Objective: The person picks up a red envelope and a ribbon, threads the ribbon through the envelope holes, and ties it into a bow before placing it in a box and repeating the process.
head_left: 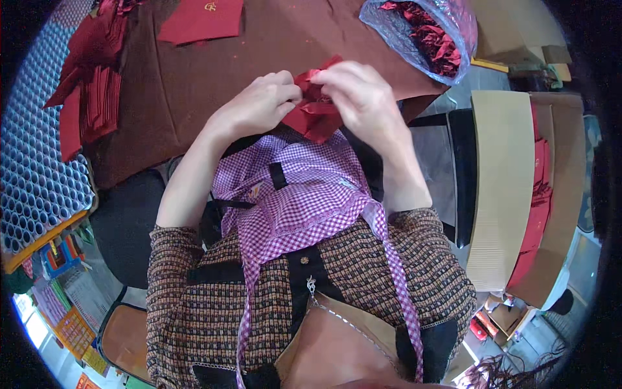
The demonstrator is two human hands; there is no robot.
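Close to the table's near edge, both hands work at a folded, creased red pouch, which looks like soft cloth or paper. My left hand has its fingers curled, with thumb and fingertips at the pouch's left side. Across from it, my right hand pinches the upper right part with thumb and forefinger. Some of the pouch is hidden behind the fingers. A flat red pouch with a small gold mark lies farther off on the brown-covered table.
Stacks of red pouches stand at the table's left. A clear plastic bag at the far right holds crumpled red pieces. Right of me is an open cardboard box with red pouches inside. A rack of blue-grey tubes borders the left.
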